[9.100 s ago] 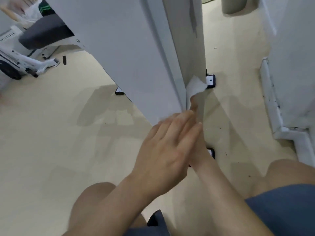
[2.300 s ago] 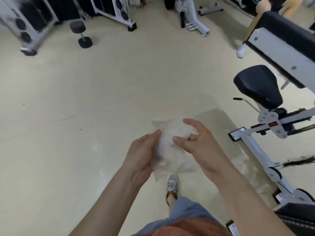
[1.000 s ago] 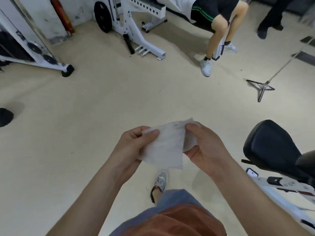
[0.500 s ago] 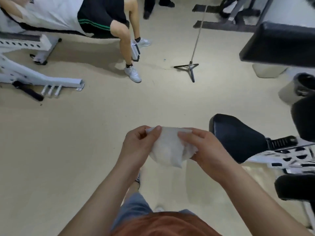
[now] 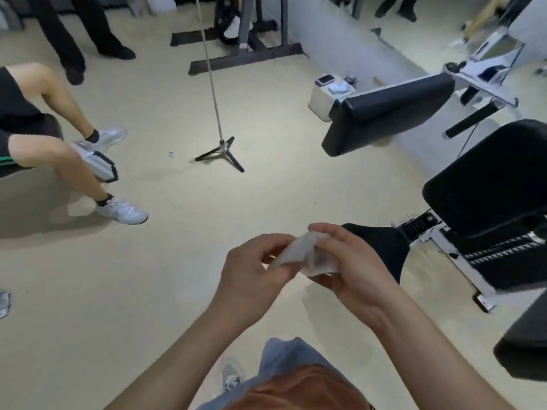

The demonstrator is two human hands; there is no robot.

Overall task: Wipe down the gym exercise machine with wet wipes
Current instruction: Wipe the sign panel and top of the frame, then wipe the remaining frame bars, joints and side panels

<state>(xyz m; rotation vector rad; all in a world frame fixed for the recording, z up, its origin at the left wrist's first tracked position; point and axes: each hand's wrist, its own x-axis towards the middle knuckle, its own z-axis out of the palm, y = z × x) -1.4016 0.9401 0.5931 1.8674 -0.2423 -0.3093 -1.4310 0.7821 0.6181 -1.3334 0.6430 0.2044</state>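
Note:
A crumpled white wet wipe (image 5: 299, 253) hangs between both hands at chest height above the floor. My left hand (image 5: 253, 275) pinches its left side and my right hand (image 5: 349, 266) grips its right side, fingers curled around it. The exercise machine stands to the right: a black seat pad (image 5: 381, 247) just behind my right hand, a large black back pad (image 5: 491, 199), a long black pad (image 5: 387, 113) on a white and chrome frame (image 5: 453, 250). Neither hand touches the machine.
A tripod stand (image 5: 220, 149) with a thin pole rises mid-floor. A person sits at the left with legs and white shoes (image 5: 121, 210) stretched out; another stands at the top left. A small white box (image 5: 325, 96) with a wipe pack sits by the wall. Beige floor lies ahead.
The view has swung right, bringing the machine's pads closer. The wipe, spread flat between my hands a second ago, is now folded and bunched tighter.

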